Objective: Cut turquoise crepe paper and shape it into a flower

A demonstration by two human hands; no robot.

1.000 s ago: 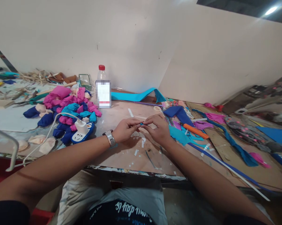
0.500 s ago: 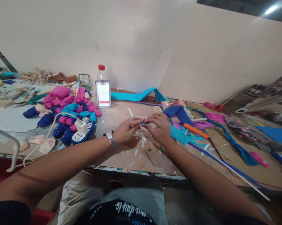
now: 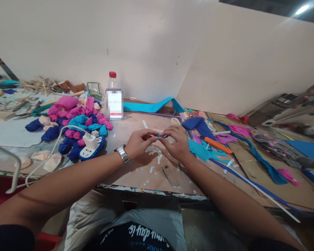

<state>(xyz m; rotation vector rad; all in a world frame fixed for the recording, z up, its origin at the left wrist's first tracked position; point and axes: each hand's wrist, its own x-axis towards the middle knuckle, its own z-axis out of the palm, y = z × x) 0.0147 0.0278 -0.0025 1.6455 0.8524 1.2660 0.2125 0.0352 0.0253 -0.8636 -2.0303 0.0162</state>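
My left hand (image 3: 141, 144), with a metal watch (image 3: 122, 153) on its wrist, meets my right hand (image 3: 176, 142) over the middle of the table. Between the fingertips of both hands shows a small piece of blue material (image 3: 162, 136), mostly covered by the fingers. Thumb and fingers of each hand are pinched on it. Below the hands lie small white scraps (image 3: 151, 169) and a thin dark strip (image 3: 166, 176). Close to my right hand are turquoise cloth pieces (image 3: 200, 150) and an orange-handled cutter (image 3: 218, 145).
Pink, blue and cream stuffed cloth bundles (image 3: 68, 112) heap at the left, beside a power strip (image 3: 90, 152) with a white plug and cable. A red-capped bottle (image 3: 112, 82) stands at the back. Blue cloth (image 3: 198, 126) and a long white strip (image 3: 272, 200) lie on the right.
My left fingers have shifted and arched slightly, closing against the right fingertips. A little more of the blue piece shows between them. The things on the table have stayed put.
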